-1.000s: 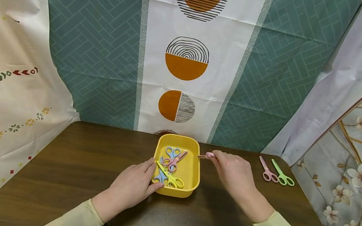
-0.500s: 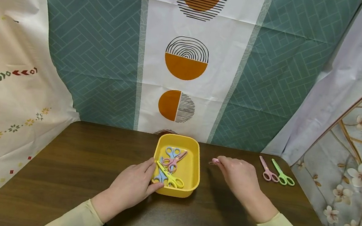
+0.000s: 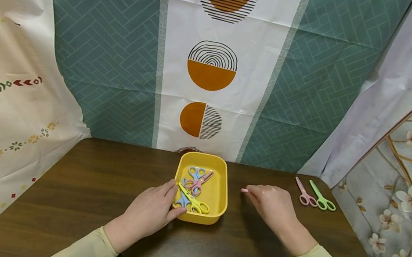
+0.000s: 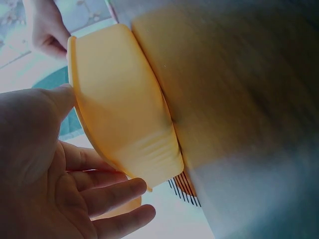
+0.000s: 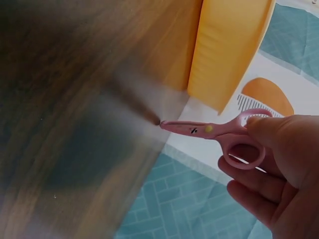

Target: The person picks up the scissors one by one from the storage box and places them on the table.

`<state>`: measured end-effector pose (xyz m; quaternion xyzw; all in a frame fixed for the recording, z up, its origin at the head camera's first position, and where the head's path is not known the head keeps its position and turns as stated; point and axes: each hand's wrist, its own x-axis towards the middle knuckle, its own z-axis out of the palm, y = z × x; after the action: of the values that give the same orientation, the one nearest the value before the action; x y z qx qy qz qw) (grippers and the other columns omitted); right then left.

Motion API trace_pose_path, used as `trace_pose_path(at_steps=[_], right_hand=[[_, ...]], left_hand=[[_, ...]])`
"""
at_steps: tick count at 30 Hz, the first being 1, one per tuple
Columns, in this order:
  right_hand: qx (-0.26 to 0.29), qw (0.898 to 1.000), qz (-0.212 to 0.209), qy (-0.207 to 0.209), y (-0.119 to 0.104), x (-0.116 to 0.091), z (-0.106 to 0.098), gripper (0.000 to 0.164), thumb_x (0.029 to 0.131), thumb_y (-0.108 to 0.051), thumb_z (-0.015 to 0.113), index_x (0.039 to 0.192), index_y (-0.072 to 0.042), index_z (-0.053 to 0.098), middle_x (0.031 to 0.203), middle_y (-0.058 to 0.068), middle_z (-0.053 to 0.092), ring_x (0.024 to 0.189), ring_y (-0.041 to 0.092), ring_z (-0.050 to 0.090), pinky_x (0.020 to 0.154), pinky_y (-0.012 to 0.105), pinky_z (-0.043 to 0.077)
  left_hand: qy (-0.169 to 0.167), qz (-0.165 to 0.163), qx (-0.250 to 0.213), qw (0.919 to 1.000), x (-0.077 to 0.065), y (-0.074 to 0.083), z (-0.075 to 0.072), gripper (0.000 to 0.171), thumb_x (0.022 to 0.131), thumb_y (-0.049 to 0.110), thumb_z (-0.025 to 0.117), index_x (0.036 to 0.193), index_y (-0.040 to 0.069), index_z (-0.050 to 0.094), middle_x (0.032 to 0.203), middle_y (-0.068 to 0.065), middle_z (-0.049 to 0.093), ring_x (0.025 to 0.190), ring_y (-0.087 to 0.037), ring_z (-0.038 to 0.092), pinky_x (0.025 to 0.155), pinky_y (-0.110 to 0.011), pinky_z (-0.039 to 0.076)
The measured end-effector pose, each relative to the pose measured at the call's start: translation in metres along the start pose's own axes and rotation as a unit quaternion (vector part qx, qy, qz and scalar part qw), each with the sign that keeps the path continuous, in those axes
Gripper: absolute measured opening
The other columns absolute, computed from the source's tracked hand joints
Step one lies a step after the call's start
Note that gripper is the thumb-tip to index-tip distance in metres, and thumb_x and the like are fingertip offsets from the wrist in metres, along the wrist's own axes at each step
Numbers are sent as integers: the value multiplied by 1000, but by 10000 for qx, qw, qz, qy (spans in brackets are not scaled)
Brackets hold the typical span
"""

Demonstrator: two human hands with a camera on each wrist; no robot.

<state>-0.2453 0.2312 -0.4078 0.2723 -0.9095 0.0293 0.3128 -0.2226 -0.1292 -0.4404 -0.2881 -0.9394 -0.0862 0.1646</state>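
Note:
In the head view my right hand (image 3: pixel 272 204) is to the right of the yellow plastic bin (image 3: pixel 223 184). It pinches pink scissors (image 5: pixel 204 130) by the finger loops, thumb at one loop. The blades are closed and point at the tabletop, the tip right at its surface in the right wrist view. My left hand (image 3: pixel 151 209) rests at the bin's near left corner, thumb on the front rim and the other fingers fairly straight along the left side. Inside the bin lie yellow scissors (image 3: pixel 195 201), pink scissors (image 3: pixel 199 184) and blue scissors (image 3: pixel 196 173), partly overlapping.
Two more pairs lie at the far right of the dark wooden table (image 3: pixel 114 177): pink scissors (image 3: pixel 305 194) and green scissors (image 3: pixel 321 197). Patterned cloths (image 3: pixel 107 65) hang behind the table and at both sides.
My right hand has moved slightly right, toward me and down, with the pink scissors now turned tip-down at the table. My left hand and the bin have stayed still.

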Motion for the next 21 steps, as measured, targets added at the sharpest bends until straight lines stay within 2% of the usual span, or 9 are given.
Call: trace_pose_path(at_steps=[7, 13, 21], right_hand=[[-30, 9999, -91, -89, -2, -6, 5, 8, 91, -17, 94, 94, -15, 87, 85, -4, 80, 70, 19, 75, 58, 43, 61], [24, 9986, -274, -441, -3, -12, 6, 11, 87, -15, 97, 94, -17, 88, 86, -6, 79, 73, 17, 75, 62, 41, 62], [66, 9942, -485, -954, -4, -20, 9, 16, 83, -15, 99, 92, -19, 87, 91, -5, 75, 76, 15, 73, 66, 38, 62]], left_hand=[[-30, -28, 1, 10000, -1, 1, 0, 77, 107, 54, 71, 150, -9, 60, 154, -27, 60, 130, -39, 69, 103, -54, 58], [87, 28, 68, 9999, -1, 1, -1, 76, 107, 54, 70, 148, -9, 61, 152, -27, 61, 126, -39, 71, 101, -52, 59], [51, -12, 83, 10000, -1, 1, -1, 76, 108, 54, 69, 148, -9, 61, 154, -27, 60, 127, -38, 71, 103, -52, 58]])
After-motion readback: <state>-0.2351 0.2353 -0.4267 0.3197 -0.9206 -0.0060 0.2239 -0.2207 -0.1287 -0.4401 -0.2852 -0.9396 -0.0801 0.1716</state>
